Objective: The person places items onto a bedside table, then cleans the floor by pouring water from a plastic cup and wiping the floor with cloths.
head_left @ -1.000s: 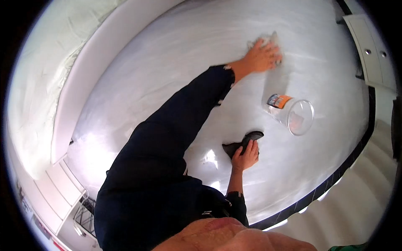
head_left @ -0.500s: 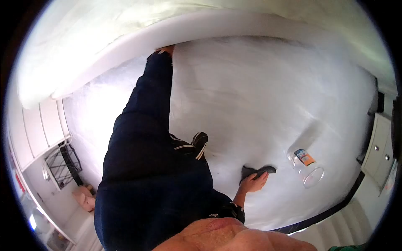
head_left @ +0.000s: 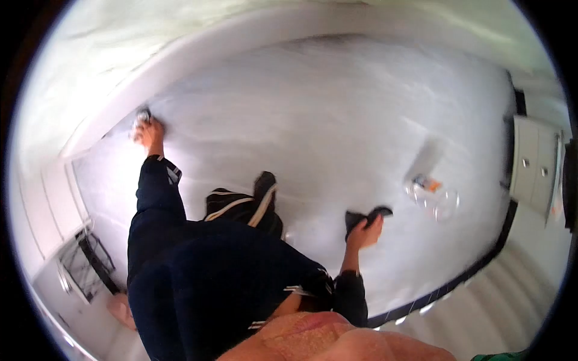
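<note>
Close in on the person's right, the right hand (head_left: 365, 233) is over the pale glossy floor (head_left: 313, 120), its fingers folded round a dark object (head_left: 355, 221) that juts out on either side of the grip. From where I stand I can't say what that object is. Between the arms shows a dark trouser leg (head_left: 247, 207) with pale stripes. Beyond the right hand, apart from both hands, is a clear container (head_left: 428, 183) with an orange label, too blurred to tell whether it stands or lies. Farthest off, out on a long arm, the left hand (head_left: 149, 133) is down near a low white edge (head_left: 180, 67), fingers bent, with a small greyish item (head_left: 143, 114) just at their tips; whether they pinch it or merely touch it, I cannot tell. I'd judge the step in hand to be that far reach to the small item, the right hand minding the dark object. The next move seems to call for a sure hold before the arm lifts.
</note>
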Available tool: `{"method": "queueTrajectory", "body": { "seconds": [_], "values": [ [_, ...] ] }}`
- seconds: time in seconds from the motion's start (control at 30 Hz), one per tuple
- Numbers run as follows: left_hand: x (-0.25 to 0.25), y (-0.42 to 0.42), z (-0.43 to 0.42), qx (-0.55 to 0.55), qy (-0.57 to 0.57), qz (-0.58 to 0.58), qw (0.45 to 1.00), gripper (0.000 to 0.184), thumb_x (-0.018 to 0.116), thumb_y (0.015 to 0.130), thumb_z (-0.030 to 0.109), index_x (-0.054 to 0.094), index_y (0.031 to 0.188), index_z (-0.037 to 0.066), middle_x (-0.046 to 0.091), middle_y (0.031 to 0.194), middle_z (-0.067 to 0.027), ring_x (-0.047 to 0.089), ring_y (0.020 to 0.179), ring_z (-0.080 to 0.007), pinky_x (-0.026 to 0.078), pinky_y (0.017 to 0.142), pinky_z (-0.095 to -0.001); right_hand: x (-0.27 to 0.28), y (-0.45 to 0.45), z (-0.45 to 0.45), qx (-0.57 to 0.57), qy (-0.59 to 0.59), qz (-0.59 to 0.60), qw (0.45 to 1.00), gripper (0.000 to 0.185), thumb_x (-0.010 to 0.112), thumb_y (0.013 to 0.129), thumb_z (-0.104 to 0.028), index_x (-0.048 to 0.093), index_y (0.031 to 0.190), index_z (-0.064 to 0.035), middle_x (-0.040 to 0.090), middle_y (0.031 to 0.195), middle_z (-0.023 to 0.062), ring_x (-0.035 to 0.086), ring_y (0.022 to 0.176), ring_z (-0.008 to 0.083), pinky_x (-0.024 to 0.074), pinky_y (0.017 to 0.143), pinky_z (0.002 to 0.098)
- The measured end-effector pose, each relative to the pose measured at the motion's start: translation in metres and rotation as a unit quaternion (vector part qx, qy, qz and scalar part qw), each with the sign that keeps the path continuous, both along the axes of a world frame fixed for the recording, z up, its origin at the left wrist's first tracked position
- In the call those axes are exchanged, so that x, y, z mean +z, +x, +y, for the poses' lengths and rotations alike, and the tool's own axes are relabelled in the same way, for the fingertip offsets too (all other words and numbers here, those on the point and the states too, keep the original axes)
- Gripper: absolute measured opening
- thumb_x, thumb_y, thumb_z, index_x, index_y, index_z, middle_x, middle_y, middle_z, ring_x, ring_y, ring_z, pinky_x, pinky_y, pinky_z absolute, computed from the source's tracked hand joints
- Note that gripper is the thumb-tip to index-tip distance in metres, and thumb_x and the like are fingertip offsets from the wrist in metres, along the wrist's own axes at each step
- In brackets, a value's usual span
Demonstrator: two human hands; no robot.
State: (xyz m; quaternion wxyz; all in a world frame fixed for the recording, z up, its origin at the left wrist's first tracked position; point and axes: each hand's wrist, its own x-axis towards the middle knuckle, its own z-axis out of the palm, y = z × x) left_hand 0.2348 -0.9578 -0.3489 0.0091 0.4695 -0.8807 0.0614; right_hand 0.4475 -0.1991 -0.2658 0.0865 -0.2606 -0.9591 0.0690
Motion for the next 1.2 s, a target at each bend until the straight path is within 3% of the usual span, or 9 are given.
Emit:
{"method": "queueTrajectory", "body": {
  "seconds": [0.17, 0.37, 0.53, 0.63, 0.73, 0.8, 0.97, 1.1, 1.2],
  "values": [
    [-0.007, -0.174, 0.155, -0.29, 0.06, -0.035, 0.954, 0.058, 0.033, 0.094, 0.05, 0.044, 0.139, 0.014, 0.043, 0.142, -0.0139, 0.034, 0.133, -0.038, 0.024, 0.105, -0.0576, 0.007, -0.007, 0.0, -0.02, 0.014, -0.009, 1.0, 0.052, 0.057, 0.081, -0.023, 0.049, 0.128, -0.0029, 0.051, 0.131, 0.0192, 0.048, 0.119, 0.0378, 0.0401, 0.097, 0.0479],
    [0.013, -0.251, 0.431, -0.696, 0.136, 0.089, 0.7, 0.055, 0.034, 0.098, 0.045, 0.036, 0.145, 0.017, 0.029, 0.152, -0.0115, 0.025, 0.139, -0.034, 0.013, 0.112, -0.0549, 0.019, -0.006, 0.005, -0.064, -0.047, 0.0, 0.997, 0.051, 0.064, 0.072, -0.019, 0.054, 0.121, -0.0098, 0.053, 0.126, 0.0126, 0.051, 0.115, 0.0324, 0.0405, 0.093, 0.0481],
    [0.06, -0.127, 0.585, -0.896, 0.165, -0.011, 0.413, 0.053, 0.041, 0.094, 0.025, 0.035, 0.145, 0.018, 0.024, 0.154, -0.0108, 0.019, 0.142, -0.0335, 0.013, 0.112, -0.0551, 0.038, 0.007, 0.0, -0.109, -0.115, 0.002, 0.987, 0.057, 0.065, 0.073, -0.024, 0.05, 0.126, -0.013, 0.045, 0.135, 0.0114, 0.043, 0.124, 0.0303, 0.0323, 0.099, 0.0517],
    [0.096, -0.028, 0.603, -0.93, 0.169, -0.158, 0.285, 0.054, 0.05, 0.083, 0.011, 0.045, 0.137, 0.016, 0.032, 0.149, -0.0133, 0.025, 0.14, -0.0335, 0.022, 0.106, -0.0556, 0.065, 0.03, -0.034, -0.09, -0.089, 0.063, 0.99, 0.058, 0.066, 0.074, -0.026, 0.049, 0.129, -0.0155, 0.046, 0.134, 0.0095, 0.043, 0.123, 0.0296, 0.0336, 0.097, 0.0519],
    [0.13, 0.071, 0.594, -0.941, 0.256, -0.214, 0.049, 0.047, 0.051, 0.08, 0.004, 0.054, 0.125, 0.016, 0.046, 0.137, -0.0087, 0.034, 0.135, -0.0296, 0.027, 0.103, -0.0519, 0.074, 0.098, -0.072, -0.071, -0.119, 0.021, 0.99, 0.055, 0.065, 0.077, -0.023, 0.049, 0.129, -0.0167, 0.045, 0.135, 0.0095, 0.043, 0.123, 0.0276, 0.0364, 0.092, 0.0502],
    [0.136, 0.121, 0.586, -0.935, 0.214, -0.282, 0.001, 0.043, 0.053, 0.081, 0.005, 0.057, 0.122, 0.014, 0.048, 0.136, -0.007, 0.035, 0.135, -0.0246, 0.023, 0.107, -0.0501, 0.08, 0.151, -0.087, -0.094, -0.138, 0.036, 0.985, 0.046, 0.063, 0.078, -0.017, 0.055, 0.123, -0.0185, 0.049, 0.132, 0.006, 0.047, 0.12, 0.0247, 0.0392, 0.087, 0.0482],
    [0.09, 0.116, 0.589, -0.787, 0.491, -0.369, -0.06, 0.033, 0.051, 0.086, -0.004, 0.061, 0.115, 0.007, 0.057, 0.126, -0.0108, 0.05, 0.122, -0.0267, 0.038, 0.1, -0.0418, 0.073, 0.252, -0.09, -0.199, -0.247, 0.135, 0.939, 0.038, 0.059, 0.076, -0.006, 0.063, 0.112, -0.0179, 0.063, 0.117, 0.0047, 0.059, 0.104, 0.026, 0.0486, 0.083, 0.0398],
    [0.161, 0.074, 0.613, -0.686, 0.548, -0.409, 0.25, 0.033, 0.044, 0.089, -0.01, 0.058, 0.118, -0.003, 0.06, 0.116, -0.0064, 0.055, 0.106, -0.0152, 0.045, 0.091, -0.0286, 0.069, 0.311, -0.026, -0.365, -0.27, 0.253, 0.854, 0.04, 0.056, 0.079, -0.007, 0.06, 0.119, -0.0096, 0.062, 0.119, 0.0126, 0.057, 0.112, 0.0314, 0.0464, 0.094, 0.0352],
    [0.2, 0.054, 0.643, -0.801, 0.418, -0.33, 0.272, 0.037, 0.042, 0.086, -0.011, 0.057, 0.117, -0.001, 0.062, 0.113, -0.0102, 0.058, 0.104, -0.0175, 0.046, 0.089, -0.0282, 0.055, 0.335, 0.029, -0.448, -0.123, 0.285, 0.839, 0.037, 0.055, 0.081, -0.013, 0.06, 0.118, -0.015, 0.063, 0.113, 0.0107, 0.059, 0.103, 0.0334, 0.048, 0.089, 0.043]
  ]
}}
